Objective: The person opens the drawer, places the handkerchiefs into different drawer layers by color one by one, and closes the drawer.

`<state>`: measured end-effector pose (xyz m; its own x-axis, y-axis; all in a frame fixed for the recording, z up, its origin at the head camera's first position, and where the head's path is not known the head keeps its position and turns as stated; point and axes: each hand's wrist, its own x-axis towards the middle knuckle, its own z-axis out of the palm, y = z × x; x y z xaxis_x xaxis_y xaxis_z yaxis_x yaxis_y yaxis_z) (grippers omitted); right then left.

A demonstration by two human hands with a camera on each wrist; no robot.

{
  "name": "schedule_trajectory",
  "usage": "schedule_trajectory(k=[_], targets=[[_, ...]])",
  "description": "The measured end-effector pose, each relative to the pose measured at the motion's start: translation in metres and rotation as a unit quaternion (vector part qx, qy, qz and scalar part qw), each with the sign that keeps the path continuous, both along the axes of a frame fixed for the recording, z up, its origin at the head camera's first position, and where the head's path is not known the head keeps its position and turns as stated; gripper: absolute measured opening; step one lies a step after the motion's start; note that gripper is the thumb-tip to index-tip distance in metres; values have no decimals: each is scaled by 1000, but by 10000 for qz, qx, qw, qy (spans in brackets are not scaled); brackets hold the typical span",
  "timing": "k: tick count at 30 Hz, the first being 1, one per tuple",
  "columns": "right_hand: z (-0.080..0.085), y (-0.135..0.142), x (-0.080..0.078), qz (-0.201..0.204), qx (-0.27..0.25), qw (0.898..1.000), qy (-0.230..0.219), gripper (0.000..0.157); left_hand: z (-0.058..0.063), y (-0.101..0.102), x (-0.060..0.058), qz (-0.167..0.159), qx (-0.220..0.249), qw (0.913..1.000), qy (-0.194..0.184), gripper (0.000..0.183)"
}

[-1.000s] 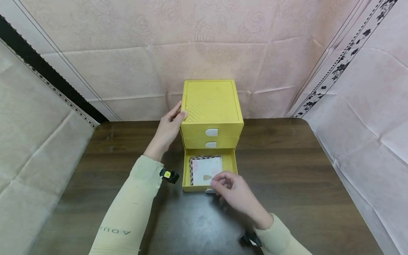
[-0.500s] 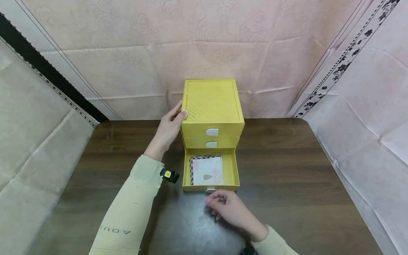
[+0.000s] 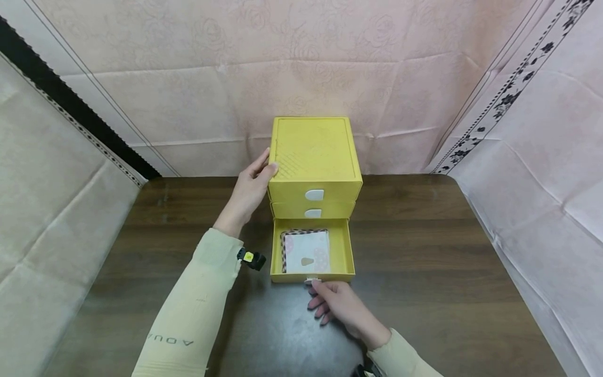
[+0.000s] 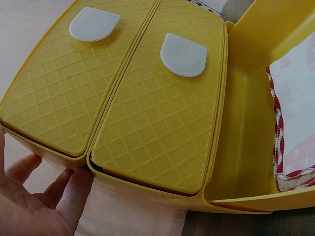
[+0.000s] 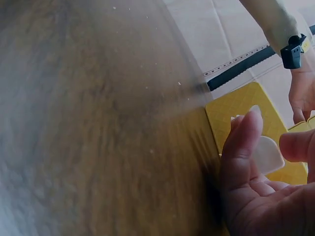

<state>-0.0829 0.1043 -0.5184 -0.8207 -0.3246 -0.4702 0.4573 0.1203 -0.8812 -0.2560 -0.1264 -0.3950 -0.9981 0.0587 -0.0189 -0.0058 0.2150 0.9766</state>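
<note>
A small yellow drawer cabinet (image 3: 311, 152) stands on the table with its bottom drawer (image 3: 341, 251) pulled out. White tab handles mark its drawers. Inside the bottom drawer lies a folded white cloth (image 3: 306, 254) with a checked border and pink print. My left hand (image 3: 247, 191) rests against the cabinet's left side, thumb near the upper front edge, fingers fairly straight. At the drawer's front my right hand (image 3: 341, 306) is by the white handle (image 5: 268, 156). In the right wrist view its thumb and fingers stand apart on either side of that handle; contact is unclear.
The dark wooden table (image 3: 424, 262) extends to both sides of the cabinet. Pale patterned cloth (image 3: 301, 78) hangs behind it and at the sides. The two upper drawers (image 4: 157, 98) are closed.
My right hand has drawn back from over the cloth to the front of the bottom drawer, and its lower fingers have spread. The left hand has stayed on the cabinet's side.
</note>
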Motion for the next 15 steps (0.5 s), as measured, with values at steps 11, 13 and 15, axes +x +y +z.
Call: schedule_trajectory(k=[11,13,15], targets=[[-2,1,-5,-80,-66,9999,-32,55,0,0,0,1,-14,10000,-7,58],[-1,1,-6,-72,-72,9999,-30,55,0,0,0,7,-36,10000,-25,57],[-1,1,-8,-88,-85,9999,-48,55,0,0,0,9,-46,10000,-41,55]])
